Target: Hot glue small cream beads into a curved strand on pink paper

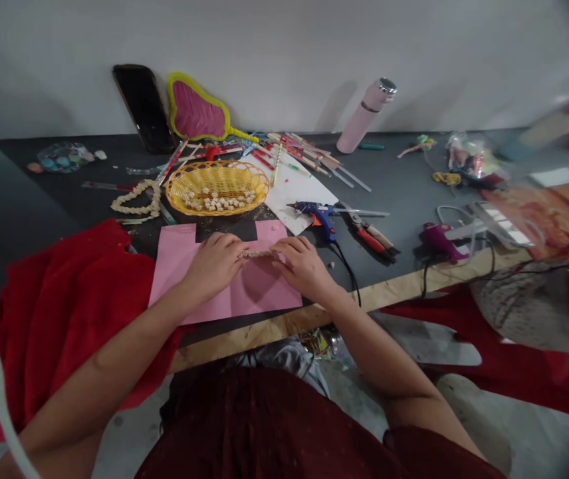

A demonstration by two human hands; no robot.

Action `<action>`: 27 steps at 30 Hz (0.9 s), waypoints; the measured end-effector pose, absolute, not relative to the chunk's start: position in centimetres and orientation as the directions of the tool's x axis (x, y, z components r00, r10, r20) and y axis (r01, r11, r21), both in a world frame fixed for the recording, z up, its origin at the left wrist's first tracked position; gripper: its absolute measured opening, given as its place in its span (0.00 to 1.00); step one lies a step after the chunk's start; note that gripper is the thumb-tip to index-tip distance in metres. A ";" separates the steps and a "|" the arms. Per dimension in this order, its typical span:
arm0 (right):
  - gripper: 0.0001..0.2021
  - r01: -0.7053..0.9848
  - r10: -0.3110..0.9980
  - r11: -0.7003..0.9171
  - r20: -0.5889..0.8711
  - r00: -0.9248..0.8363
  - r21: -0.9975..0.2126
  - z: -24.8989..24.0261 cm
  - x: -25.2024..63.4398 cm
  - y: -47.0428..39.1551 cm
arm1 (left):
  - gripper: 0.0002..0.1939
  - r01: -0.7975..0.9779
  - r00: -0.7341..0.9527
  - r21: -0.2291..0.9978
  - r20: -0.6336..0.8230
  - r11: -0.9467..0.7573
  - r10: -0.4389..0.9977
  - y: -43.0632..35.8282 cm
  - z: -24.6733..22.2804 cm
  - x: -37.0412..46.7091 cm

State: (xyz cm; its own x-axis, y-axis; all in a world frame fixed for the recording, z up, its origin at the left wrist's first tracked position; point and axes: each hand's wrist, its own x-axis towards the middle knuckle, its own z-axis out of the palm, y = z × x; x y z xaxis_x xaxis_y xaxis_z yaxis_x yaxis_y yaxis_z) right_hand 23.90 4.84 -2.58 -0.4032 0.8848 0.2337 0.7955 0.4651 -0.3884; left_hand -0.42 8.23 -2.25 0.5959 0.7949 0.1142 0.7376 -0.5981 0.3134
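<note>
A short row of small beige pieces stretches between my two hands, just above a sheet of pink paper. My left hand pinches its left end, and my right hand grips its right end; the fingertips partly cover both ends. Beyond the paper stands a yellow wicker basket with many small beige cubes inside. A heart-shaped loop of similar beige pieces lies to the basket's left. Right of my right hand rest a blue glue gun and red-handled pliers.
Along the wall are a phone, a yellow-rimmed pink fan and a pink bottle. Pencils and glue sticks lie on white paper. Red cloth covers the left edge. A purple glue gun lies at right, near another person's arm.
</note>
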 end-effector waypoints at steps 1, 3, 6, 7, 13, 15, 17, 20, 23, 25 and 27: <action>0.14 0.787 0.875 0.484 0.215 -0.434 -0.382 -2.4 23.6 5.4 | 0.14 0.737 0.595 0.317 0.117 -0.598 0.795 8.5 -2.5 -0.2; 0.13 0.773 0.859 0.511 0.183 -0.479 -0.376 -2.3 23.0 6.3 | 0.14 0.740 0.582 0.324 0.129 -0.589 0.803 8.7 -3.0 -0.1; 0.14 0.760 0.841 0.537 0.155 -0.519 -0.366 -2.4 22.3 7.3 | 0.15 0.750 0.555 0.339 0.146 -0.568 0.819 8.8 -3.6 0.0; 0.15 0.759 0.837 0.542 0.147 -0.528 -0.361 -2.5 22.1 7.5 | 0.15 0.753 0.547 0.342 0.148 -0.562 0.824 8.7 -3.7 -0.1; 0.10 0.759 0.829 0.555 0.154 -0.537 -0.342 -3.3 21.3 8.0 | 0.15 0.769 0.537 0.315 0.151 -0.556 0.830 8.6 -4.0 0.0; 0.09 0.753 0.828 0.556 0.160 -0.537 -0.352 -3.5 21.2 8.0 | 0.14 0.776 0.534 0.305 0.151 -0.553 0.832 8.5 -3.9 0.1; 0.09 0.751 0.829 0.554 0.159 -0.536 -0.360 -3.5 21.1 8.0 | 0.14 0.778 0.532 0.301 0.151 -0.552 0.833 8.4 -3.8 0.1; 0.09 0.755 0.833 0.548 0.157 -0.530 -0.360 -3.5 21.1 8.0 | 0.14 0.777 0.531 0.303 0.155 -0.551 0.833 8.4 -3.8 0.2; 0.10 0.759 0.835 0.546 0.158 -0.527 -0.354 -3.5 21.0 8.0 | 0.15 0.780 0.527 0.304 0.152 -0.547 0.836 8.4 -3.8 0.2; 0.10 0.760 0.835 0.547 0.160 -0.527 -0.351 -3.6 21.0 7.9 | 0.15 0.782 0.526 0.302 0.150 -0.546 0.837 8.4 -3.8 0.2; 0.10 0.760 0.836 0.546 0.164 -0.524 -0.353 -3.7 21.0 7.9 | 0.15 0.783 0.523 0.304 0.151 -0.543 0.839 8.3 -3.8 0.2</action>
